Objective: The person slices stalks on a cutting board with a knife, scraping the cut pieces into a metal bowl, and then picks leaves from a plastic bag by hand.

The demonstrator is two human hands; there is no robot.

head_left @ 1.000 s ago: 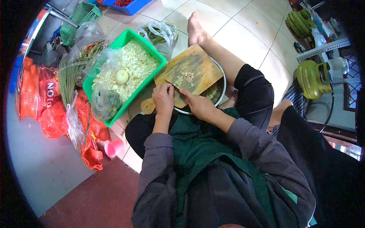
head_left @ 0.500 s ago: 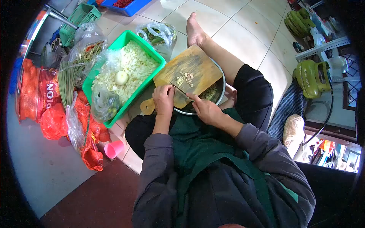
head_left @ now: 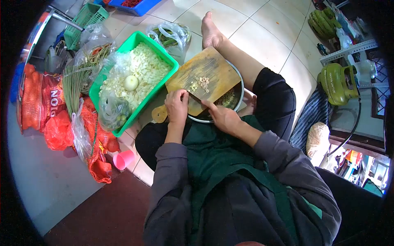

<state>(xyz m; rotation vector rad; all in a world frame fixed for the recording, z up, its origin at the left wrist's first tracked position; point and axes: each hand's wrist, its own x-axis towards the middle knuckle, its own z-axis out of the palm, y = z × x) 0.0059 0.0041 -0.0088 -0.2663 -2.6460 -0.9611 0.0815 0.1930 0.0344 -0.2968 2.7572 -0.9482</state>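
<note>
One wooden board [head_left: 213, 65] across bowl [head_left: 242, 91] | right hand [head_left: 225, 119] grips knife [head_left: 195, 97]; left hand [head_left: 177, 107] curled, grip unclear | pale tiled floor [head_left: 264, 35]

A stained wooden chopping board [head_left: 207, 63] lies over a basin [head_left: 242, 87]; pale slices [head_left: 200, 83] cluster on it; a knife [head_left: 195, 96] slants nearby.

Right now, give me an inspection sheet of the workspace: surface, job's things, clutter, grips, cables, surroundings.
Surface: board, lying over bowl.
Job's things: small slices on board.
Clutter: green tub of chopped pale pieces, pink cup, red bag.
Grips: left grip and right grip at board's near edge, fingers curled; what they hold is unclear.
Cables: black hose running down from gas cylinder.
Surroundings: tiled floor, blue crate.
</note>
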